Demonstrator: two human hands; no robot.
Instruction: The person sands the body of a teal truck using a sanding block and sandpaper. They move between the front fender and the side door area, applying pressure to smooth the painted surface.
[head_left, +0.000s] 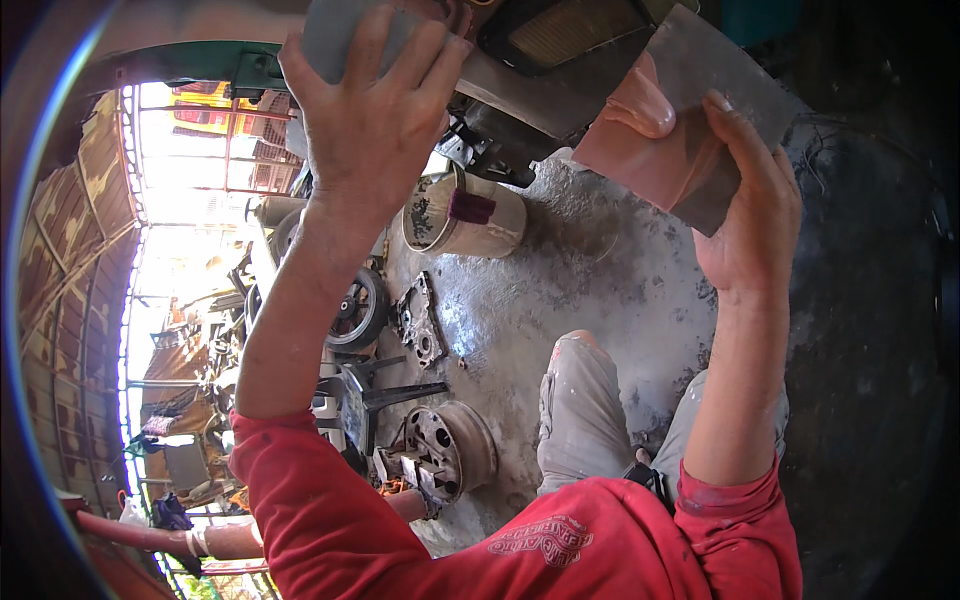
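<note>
Putty [645, 105] on plate [735, 75] in right hand [752, 220]; bucket [490, 225] left of plate; wheel rim [472, 450] left of legs [585, 405].

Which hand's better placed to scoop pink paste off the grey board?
Left, I'd judge. The right hand grips the grey board carrying the pink paste, so it looks tied up. The left hand, though farther away, is off the board, its fingers over a flat grey piece.

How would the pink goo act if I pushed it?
The pink goo would probably squish, since it lies in a glossy, rounded lump. It may smear and stick too: pink streaks coat part of the grey board.
</note>
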